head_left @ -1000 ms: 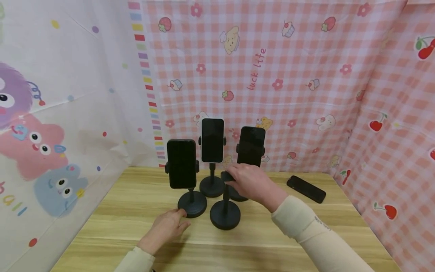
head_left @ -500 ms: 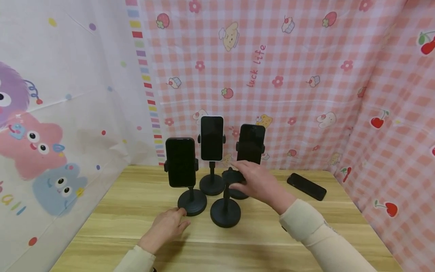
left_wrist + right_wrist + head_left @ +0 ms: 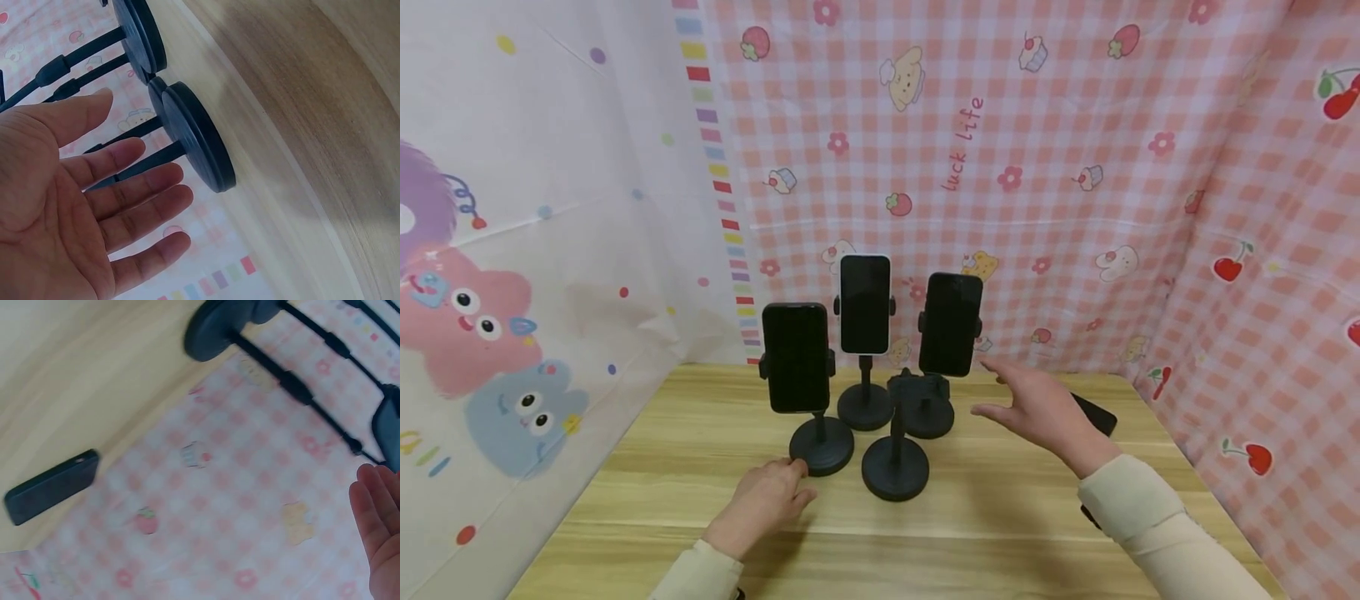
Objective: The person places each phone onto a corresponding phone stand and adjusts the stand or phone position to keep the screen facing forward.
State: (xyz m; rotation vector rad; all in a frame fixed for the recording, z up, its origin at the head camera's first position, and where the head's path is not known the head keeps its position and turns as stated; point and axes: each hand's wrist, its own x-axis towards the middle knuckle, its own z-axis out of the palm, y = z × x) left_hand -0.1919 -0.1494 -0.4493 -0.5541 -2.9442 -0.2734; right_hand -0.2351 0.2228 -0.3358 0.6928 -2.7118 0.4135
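My left hand [image 3: 763,500] rests with relaxed fingers near the front of the left phone stand's round base [image 3: 822,446]. In the left wrist view its fingers [image 3: 144,187] are spread, with nothing in them. My right hand [image 3: 1045,408] is over the right part of the table, thumb and fingers apart and holding nothing. It partly covers a black phone [image 3: 1096,415] lying flat; the right wrist view shows that phone whole. In front of the others stands a black phone stand [image 3: 896,467] without a phone, its clamp at the top.
Three stands hold upright phones: a black one [image 3: 797,358] at left, a white-edged one [image 3: 865,304] at the back, and another black one [image 3: 952,323] at right. Patterned cloth [image 3: 1000,125] hangs behind and beside the wooden table [image 3: 662,467].
My right hand has let go of the front stand's clamp and moved right, towards the flat phone. My left hand stays by the left stand's base.
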